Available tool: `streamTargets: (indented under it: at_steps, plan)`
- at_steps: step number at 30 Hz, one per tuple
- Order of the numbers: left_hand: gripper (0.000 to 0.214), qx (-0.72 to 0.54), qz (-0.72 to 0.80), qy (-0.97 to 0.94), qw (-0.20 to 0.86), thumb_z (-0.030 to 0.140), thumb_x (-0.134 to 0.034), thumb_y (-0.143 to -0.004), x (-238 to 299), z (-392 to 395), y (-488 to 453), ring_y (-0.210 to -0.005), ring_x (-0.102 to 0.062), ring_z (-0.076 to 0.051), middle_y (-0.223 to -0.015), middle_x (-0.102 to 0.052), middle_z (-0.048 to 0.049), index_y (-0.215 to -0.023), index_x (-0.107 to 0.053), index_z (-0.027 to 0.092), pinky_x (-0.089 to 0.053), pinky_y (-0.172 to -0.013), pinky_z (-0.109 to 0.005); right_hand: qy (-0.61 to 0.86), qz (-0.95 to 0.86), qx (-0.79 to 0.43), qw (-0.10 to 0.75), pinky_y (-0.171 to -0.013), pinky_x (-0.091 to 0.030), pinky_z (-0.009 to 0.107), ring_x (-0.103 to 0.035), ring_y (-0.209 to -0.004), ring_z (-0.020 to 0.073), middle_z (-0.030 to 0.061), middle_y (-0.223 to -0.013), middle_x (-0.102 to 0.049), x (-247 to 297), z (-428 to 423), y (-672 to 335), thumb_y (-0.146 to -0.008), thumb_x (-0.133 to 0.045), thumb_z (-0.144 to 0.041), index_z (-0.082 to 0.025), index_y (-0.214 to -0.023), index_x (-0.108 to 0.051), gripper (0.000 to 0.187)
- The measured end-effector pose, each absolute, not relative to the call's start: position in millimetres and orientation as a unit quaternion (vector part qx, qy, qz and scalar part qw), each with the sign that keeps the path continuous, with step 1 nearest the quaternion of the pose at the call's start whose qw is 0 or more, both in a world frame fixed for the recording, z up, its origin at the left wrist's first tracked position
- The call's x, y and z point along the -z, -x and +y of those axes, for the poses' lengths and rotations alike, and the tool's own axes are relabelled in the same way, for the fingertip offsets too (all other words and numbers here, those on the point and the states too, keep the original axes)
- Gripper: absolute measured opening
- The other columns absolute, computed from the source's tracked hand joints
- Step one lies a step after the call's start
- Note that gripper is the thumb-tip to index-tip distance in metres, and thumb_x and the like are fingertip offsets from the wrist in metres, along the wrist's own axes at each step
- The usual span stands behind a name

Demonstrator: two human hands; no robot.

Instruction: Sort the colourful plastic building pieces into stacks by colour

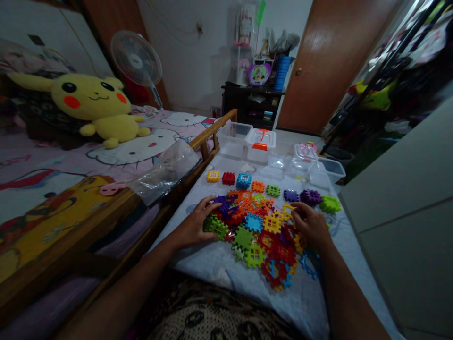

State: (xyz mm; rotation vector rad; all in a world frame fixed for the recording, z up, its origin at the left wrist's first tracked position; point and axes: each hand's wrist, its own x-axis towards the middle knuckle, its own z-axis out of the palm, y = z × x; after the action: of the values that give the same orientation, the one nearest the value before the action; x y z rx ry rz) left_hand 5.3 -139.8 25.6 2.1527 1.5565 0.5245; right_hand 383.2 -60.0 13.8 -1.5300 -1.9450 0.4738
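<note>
Eight single blocks (244, 180) lay in a far row across the pale cloth (219, 264), with a heaped pile (262, 226) nearer, too tangled to count. At least four clear tubs (233, 137) stood beyond, their edges hard to separate. The left hand (196, 225) curled its fingers round a green block (216, 227) at the pile's left edge. The right hand (312, 225) rested on the pile's right edge, fingers bent over a yellow piece (288, 209); whether they gripped it could not be told.

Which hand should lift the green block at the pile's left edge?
Left, probably. The left hand lies against the green block there, while the right hand sits at the pile's opposite edge and would have to reach across.
</note>
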Motion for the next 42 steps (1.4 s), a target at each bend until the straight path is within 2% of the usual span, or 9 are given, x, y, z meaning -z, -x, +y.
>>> streamTargets:
  at_steps: [9, 16, 23, 29, 37, 40, 42]
  plan:
    - [0.05, -0.265, 0.567, -0.757, 0.189, 0.031, -0.075, -0.074, -30.3, -139.4, -5.5, -0.131, -0.046, -0.028, -0.14, -0.047, -0.0079, -0.121, -0.058, 0.027, -0.038, -0.112, -0.044, 0.574, -0.734, -0.19, 0.308, -0.06, -0.046, 0.03, -0.063, -0.06, 0.0183, 0.0059, -0.073, -0.07, -12.8, -59.8, -382.8, -0.083, -0.052, -0.04, -0.013, -0.105, -0.07, 0.039]
    - [0.042, -0.309, 0.545, -0.762, 0.161, 0.03, -0.072, -0.078, -50.2, -131.8, -15.5, -0.122, -0.054, -0.027, -0.13, -0.055, -0.0085, -0.118, -0.061, 0.024, -0.042, -0.107, -0.047, 0.574, -0.737, -0.176, 0.309, -0.059, -0.045, 0.03, -0.062, -0.059, 0.0186, 0.0056, -0.07, -0.068, -13.6, -60.2, -382.3, -0.083, -0.052, -0.04, -0.013, -0.104, -0.07, 0.039]
    - [0.037, -0.32, 0.48, -0.814, 0.069, 0.026, -0.071, -0.082, -67.7, -125.3, -60.9, -0.118, -0.053, -0.028, -0.127, -0.058, -0.0099, -0.118, -0.061, 0.022, -0.046, -0.1, -0.047, 0.57, -0.738, -0.183, 0.313, -0.058, -0.045, 0.029, -0.061, -0.059, 0.0175, 0.0047, -0.071, -0.069, -11.0, -59.8, -382.9, -0.083, -0.052, -0.038, -0.015, -0.105, -0.069, 0.036]
    - [0.051, -0.269, 0.418, -0.866, 0.06, 0.022, -0.069, -0.081, -52.0, -121.3, -105.3, -0.124, -0.047, -0.031, -0.137, -0.051, -0.0134, -0.129, -0.052, 0.019, -0.043, -0.105, -0.049, 0.563, -0.741, -0.179, 0.319, -0.061, -0.047, 0.03, -0.063, -0.062, 0.0177, 0.0051, -0.074, -0.07, -10.7, -59.3, -382.8, -0.083, -0.053, -0.036, -0.015, -0.105, -0.068, 0.034]
    - [0.085, -0.23, 0.425, -0.871, 0.091, 0.053, -0.08, -0.069, -34.7, -119.3, -96.4, -0.133, -0.039, -0.036, -0.144, -0.044, -0.0168, -0.139, -0.044, 0.02, -0.034, -0.111, -0.055, 0.535, -0.752, -0.19, 0.334, -0.07, -0.051, 0.033, -0.066, -0.073, 0.02, 0.0071, -0.085, -0.072, -10.2, -60.3, -381.0, -0.083, -0.055, -0.03, -0.017, -0.106, -0.067, 0.03]
    - [0.083, -0.217, 0.436, -0.868, 0.094, 0.059, -0.077, -0.069, -31.4, -120.3, -86.7, -0.133, -0.038, -0.035, -0.144, -0.044, -0.0158, -0.137, -0.048, 0.021, -0.033, -0.112, -0.055, 0.509, -0.767, -0.177, 0.349, -0.079, -0.052, 0.036, -0.066, -0.085, 0.0221, 0.0086, -0.095, -0.07, -12.3, -61.1, -379.3, -0.083, -0.055, -0.028, -0.018, -0.103, -0.067, 0.025]
    - [0.072, -0.21, 0.442, -0.866, 0.101, 0.06, -0.07, -0.077, -29.1, -121.2, -82.3, -0.133, -0.037, -0.034, -0.143, -0.046, -0.0144, -0.134, -0.05, 0.023, -0.033, -0.111, -0.055, 0.497, -0.775, -0.155, 0.359, -0.086, -0.05, 0.04, -0.064, -0.095, 0.0242, 0.01, -0.101, -0.068, -14.4, -61.6, -378.2, -0.083, -0.056, -0.027, -0.019, -0.102, -0.067, 0.023]
